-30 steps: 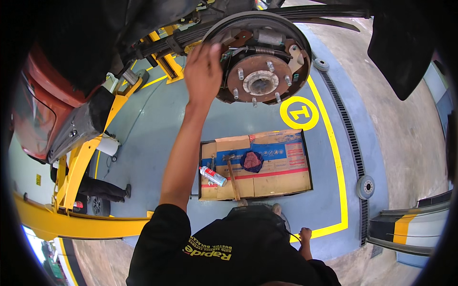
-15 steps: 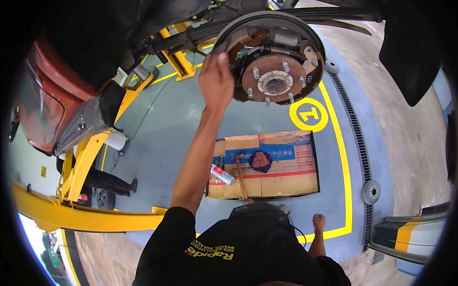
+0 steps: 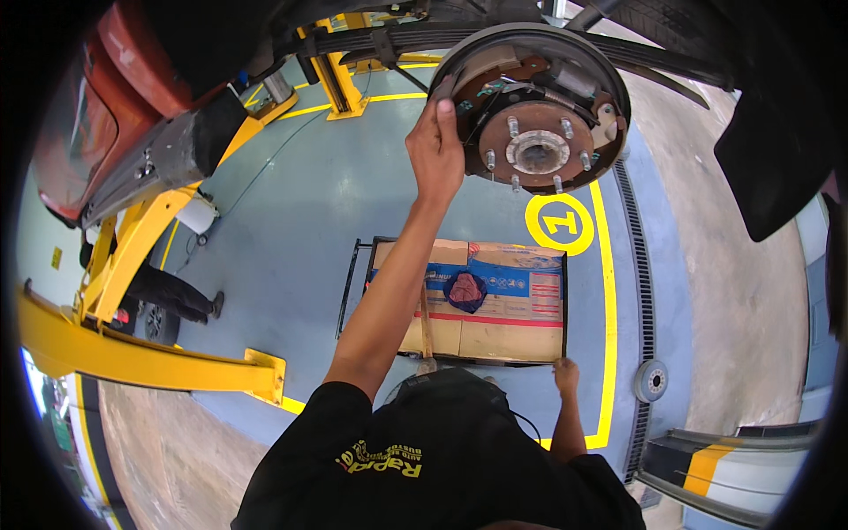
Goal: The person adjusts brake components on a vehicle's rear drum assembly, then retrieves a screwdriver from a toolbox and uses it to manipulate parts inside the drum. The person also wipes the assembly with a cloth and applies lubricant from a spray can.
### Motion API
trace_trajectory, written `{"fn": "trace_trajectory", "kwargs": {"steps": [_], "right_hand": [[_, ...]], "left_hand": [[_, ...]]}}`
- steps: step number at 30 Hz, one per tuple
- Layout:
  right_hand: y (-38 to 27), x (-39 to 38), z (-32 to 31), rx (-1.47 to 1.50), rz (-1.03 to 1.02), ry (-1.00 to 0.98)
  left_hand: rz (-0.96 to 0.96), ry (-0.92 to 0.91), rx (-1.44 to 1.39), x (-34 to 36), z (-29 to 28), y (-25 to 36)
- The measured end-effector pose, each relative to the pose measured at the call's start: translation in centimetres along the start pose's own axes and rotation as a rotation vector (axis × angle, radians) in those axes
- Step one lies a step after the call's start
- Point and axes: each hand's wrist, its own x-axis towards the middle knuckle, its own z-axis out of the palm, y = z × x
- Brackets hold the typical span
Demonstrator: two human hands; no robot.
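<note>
- Brake assembly [image 3: 536, 150] sits upper centre-right, hung off the vehicle by the leaf spring [image 3: 402, 40], above floor level.
- Done, as judged: opened up. No drum or wheel on the hub; studs bare, coil spring [image 3: 572, 106] exposed and apparently mounted.
- Left, as judged: covering the hub again, at least; which inner parts are finished doesn't show.
- Left hand [image 3: 436, 148] raised at the assembly's left rim, thumb up; fingertips dark and poorly seen, so can't tell whether they grip or just touch.
- Right hand [image 3: 566, 378] low, curled, near the cardboard's lower right corner; can't tell if anything's inside. Hands well apart.
- Edges: curved plate rim beside left hand, studs jutting out, dark flap [image 3: 777, 168] off right.
- Room: open gap left of the assembly, another between it and the cardboard [image 3: 512, 336].
- Cardboard carries a reddish cloth [image 3: 465, 290] and wooden handle [image 3: 427, 327], partly behind left forearm.
</note>
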Motion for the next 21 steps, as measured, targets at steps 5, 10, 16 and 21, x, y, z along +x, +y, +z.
{"fn": "trace_trajectory", "kwargs": {"steps": [5,10,16,21], "right_hand": [[13.6,-6.3,2.9,-0.223,0.122,-0.148],[19.8,-13.9,-0.2,-0.665,-0.229,-0.584],[17.8,-17.9,1.2,-0.481,-0.102,-0.515],[19.3,-16.3,-1.9,-0.187,-0.029,-0.34]], "left_hand": [[-0.089,0.037,0.021,-2.5,0.3,-2.4],[0.062,0.022,0.09,0.6,-1.2,-2.4],[0.021,-0.021,0.069,-1.2,-0.7,-2.8],[-0.043,0.08,-0.005,-0.3,-0.6,-4.8]]}}
